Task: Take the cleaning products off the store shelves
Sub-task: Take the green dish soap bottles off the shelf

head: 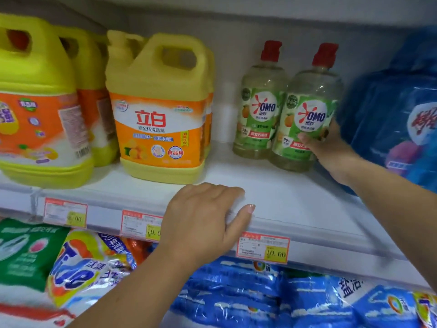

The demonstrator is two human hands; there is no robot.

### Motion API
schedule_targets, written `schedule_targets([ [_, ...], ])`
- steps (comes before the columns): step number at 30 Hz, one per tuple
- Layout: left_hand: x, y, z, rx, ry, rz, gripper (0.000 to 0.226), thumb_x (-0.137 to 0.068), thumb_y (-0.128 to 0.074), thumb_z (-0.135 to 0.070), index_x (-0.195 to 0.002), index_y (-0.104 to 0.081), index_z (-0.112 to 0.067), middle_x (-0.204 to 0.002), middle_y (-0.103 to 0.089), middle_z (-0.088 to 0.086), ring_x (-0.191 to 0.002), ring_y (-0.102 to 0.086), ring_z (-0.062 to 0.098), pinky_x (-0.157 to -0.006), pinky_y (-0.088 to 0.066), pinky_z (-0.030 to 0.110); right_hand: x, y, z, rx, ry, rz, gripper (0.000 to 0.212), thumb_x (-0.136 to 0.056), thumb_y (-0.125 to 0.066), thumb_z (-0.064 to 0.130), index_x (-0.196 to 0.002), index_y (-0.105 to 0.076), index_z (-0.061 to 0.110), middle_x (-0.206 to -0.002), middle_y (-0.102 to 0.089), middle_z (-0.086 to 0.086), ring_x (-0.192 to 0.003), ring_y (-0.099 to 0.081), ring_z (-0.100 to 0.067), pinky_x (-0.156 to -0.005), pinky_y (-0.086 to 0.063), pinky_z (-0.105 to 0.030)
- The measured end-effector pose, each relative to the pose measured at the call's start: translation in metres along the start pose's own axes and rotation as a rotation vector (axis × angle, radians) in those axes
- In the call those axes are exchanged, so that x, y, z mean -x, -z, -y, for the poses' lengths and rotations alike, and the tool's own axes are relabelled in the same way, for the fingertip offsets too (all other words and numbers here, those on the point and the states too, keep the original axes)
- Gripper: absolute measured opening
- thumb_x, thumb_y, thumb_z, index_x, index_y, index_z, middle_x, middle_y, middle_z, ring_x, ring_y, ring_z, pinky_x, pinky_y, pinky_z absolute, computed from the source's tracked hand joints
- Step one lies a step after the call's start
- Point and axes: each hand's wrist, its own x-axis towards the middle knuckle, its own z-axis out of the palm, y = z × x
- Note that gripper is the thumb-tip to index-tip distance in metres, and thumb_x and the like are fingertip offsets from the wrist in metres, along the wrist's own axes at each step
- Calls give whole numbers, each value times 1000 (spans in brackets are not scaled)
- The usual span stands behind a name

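Observation:
Two clear OMO bottles with red caps and green labels stand on the white shelf. My right hand grips the nearer, right OMO bottle around its lower body. The left OMO bottle stands just behind it, touching it. My left hand rests palm down on the shelf's front edge, fingers curled over the lip, holding no product. A yellow jug with an orange label stands left of the bottles, with more yellow jugs further left.
A blue plastic-wrapped detergent pack fills the shelf's right end, close to my right forearm. Price tags line the shelf edge. Below lie bags of washing powder: blue ones, a Tide bag, a green one.

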Motion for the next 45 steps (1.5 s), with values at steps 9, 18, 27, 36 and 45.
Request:
schedule_targets([
  [9,-1,1,-1,-3,-4,7,42,-95,-38,-50,-99,-73,-28,-88,-73,-12,-80,-67,15,-70,-45,32,-24,-7,-9,1,-76,-39,79,-94,-66,27,-153,-14,31,-146,-49,1,-131,-49,-25,-110,-42,-49],
  [18,-1,2,-1,1,0,17,43,-95,-38,-50,-99,-74,-28,-90,-73,-13,-80,-68,13,-71,-47,29,21,-44,20,202,141,-119,44,-95,-63,24,-135,-47,19,-122,-54,4,-108,-56,-18,-90,-50,-33],
  [27,0,-2,1,6,-15,-17,44,-95,-37,-49,-96,-74,-25,-85,-72,-10,-76,-67,16,-67,-47,32,13,-93,22,4,157,-101,63,-82,-77,15,-135,-46,25,-131,-58,5,-118,-57,-12,-100,-52,-38],
  [36,1,-6,2,-5,-42,-76,42,-96,-39,-47,-91,-73,-23,-82,-71,-10,-73,-65,16,-67,-45,33,3,-91,22,54,73,3,70,-83,-79,31,-141,-41,23,-130,-60,10,-114,-58,-9,-85,-48,-22],
  [45,2,-9,3,-1,-37,-87,39,-95,-41,-44,-84,-71,-22,-75,-67,-8,-69,-61,18,-65,-44,35,5,-103,28,59,93,-94,79,-65,-92,23,-131,-48,21,-126,-64,5,-109,-59,-9,-98,-51,-32],
])
